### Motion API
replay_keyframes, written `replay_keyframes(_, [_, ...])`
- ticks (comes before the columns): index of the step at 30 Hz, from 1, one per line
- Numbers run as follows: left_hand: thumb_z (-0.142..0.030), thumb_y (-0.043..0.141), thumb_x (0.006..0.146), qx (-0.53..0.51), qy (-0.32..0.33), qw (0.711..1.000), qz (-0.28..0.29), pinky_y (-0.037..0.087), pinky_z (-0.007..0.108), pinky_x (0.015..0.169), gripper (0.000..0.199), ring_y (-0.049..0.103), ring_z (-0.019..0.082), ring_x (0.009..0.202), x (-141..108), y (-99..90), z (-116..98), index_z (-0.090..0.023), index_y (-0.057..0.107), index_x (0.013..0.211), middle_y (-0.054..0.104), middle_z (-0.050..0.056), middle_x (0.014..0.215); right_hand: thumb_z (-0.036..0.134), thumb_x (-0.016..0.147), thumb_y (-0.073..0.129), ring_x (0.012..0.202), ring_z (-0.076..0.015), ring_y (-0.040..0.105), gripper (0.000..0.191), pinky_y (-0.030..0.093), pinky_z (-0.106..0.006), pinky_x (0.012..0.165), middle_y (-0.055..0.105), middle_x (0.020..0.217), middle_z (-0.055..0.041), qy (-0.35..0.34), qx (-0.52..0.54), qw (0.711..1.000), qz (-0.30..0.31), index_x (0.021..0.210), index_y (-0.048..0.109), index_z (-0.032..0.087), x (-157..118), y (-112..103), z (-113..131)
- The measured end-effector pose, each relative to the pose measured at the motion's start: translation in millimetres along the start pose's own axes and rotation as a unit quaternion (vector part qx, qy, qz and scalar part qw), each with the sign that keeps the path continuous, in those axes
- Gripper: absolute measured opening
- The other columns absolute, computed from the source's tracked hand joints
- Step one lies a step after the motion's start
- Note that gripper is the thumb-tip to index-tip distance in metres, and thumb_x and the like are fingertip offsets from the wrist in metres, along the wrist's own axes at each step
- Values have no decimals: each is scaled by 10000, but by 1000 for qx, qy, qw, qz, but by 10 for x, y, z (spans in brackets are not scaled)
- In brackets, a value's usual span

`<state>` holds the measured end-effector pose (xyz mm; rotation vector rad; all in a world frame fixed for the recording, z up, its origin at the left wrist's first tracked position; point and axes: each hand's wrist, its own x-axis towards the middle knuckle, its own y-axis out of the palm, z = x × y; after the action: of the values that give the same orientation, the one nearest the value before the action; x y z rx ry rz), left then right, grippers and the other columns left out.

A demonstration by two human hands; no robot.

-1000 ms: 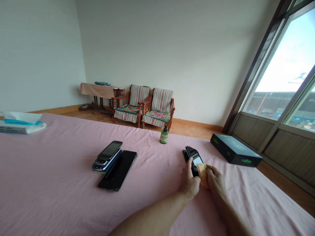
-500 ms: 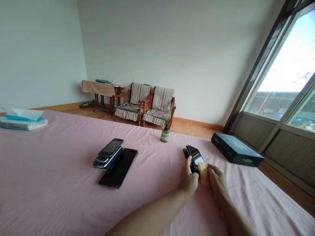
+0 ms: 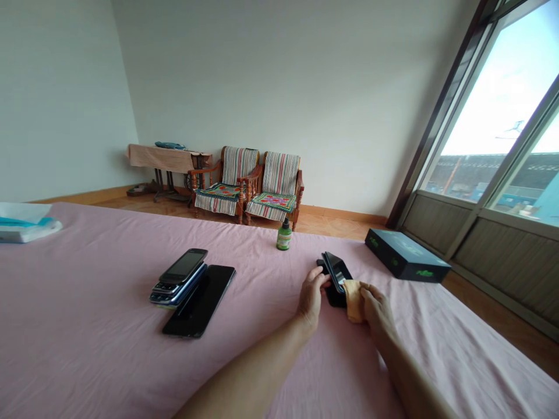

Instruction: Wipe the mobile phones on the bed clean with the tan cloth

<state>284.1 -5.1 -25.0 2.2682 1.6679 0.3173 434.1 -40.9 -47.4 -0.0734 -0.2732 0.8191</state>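
On the right side of the pink sheet lies a black smartphone (image 3: 337,270), tilted on top of another dark, flat device (image 3: 337,299). My left hand (image 3: 311,295) is at its left edge, fingers bent against the side. My right hand (image 3: 379,308) pinches a folded yellow cloth (image 3: 353,301), which touches the smartphone's near right corner. Further left, a pile of older mobile phones (image 3: 182,267) rests partly on a large black tablet-like device (image 3: 203,302).
A green bottle with a black top (image 3: 283,235) stands near the far edge. To the right sits a black box (image 3: 406,256) with green markings. A tissue pack (image 3: 28,227) lies at far left. Beyond the sheet (image 3: 109,279) are two wooden chairs (image 3: 273,186) and a cloth-covered table (image 3: 159,158).
My left hand has shifted from the smartphone's near end to its left edge. The cloth stays in my right hand at the near corner. The view has turned slightly right.
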Motion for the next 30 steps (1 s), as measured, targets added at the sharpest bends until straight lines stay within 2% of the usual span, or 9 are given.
replay_keyframes(9, [-494, 398, 892, -42, 12, 999, 29, 406, 298, 786, 526, 583, 242, 1090, 87, -40, 130, -169, 467, 1300, 655, 103, 1181, 416, 646, 559, 616, -197, 621, 446, 464, -257, 521, 686, 690, -41, 45, 56, 997, 22, 947, 682, 111, 40, -36, -37])
replay_keyframes(19, [-546, 385, 856, -58, 22, 996, 61, 421, 283, 742, 601, 583, 241, 1064, 121, -34, 93, -152, 460, 1304, 658, 127, 1161, 407, 663, 546, 645, -200, 635, 475, 481, -262, 538, 697, 744, -57, 51, 75, 995, 47, 1011, 652, 100, 63, -62, -26])
replay_keyframes(22, [-552, 349, 864, -31, 23, 998, 51, 429, 282, 743, 607, 592, 234, 1035, 116, -31, 87, -148, 456, 1304, 663, 123, 1137, 415, 678, 535, 651, -202, 638, 488, 484, -264, 551, 702, 756, -64, 44, 55, 996, 60, 1028, 654, 96, 61, -68, -13])
replay_keyframes(25, [-583, 333, 865, 22, 28, 999, 27, 437, 292, 739, 609, 598, 244, 997, 99, -34, 86, -139, 508, 1243, 661, 126, 1109, 403, 670, 541, 652, -211, 638, 445, 471, -265, 545, 706, 746, -70, 33, 17, 996, 75, 968, 689, 106, 67, -67, -14])
replay_keyframes(30, [-571, 431, 846, 149, 51, 988, 2, 429, 295, 759, 474, 588, 253, 954, 41, -14, 77, -171, 634, 999, 682, 72, 950, 386, 676, 510, 619, -218, 626, 397, 444, -272, 525, 704, 699, -77, 18, -47, 996, 76, 888, 716, 121, 96, -46, -53])
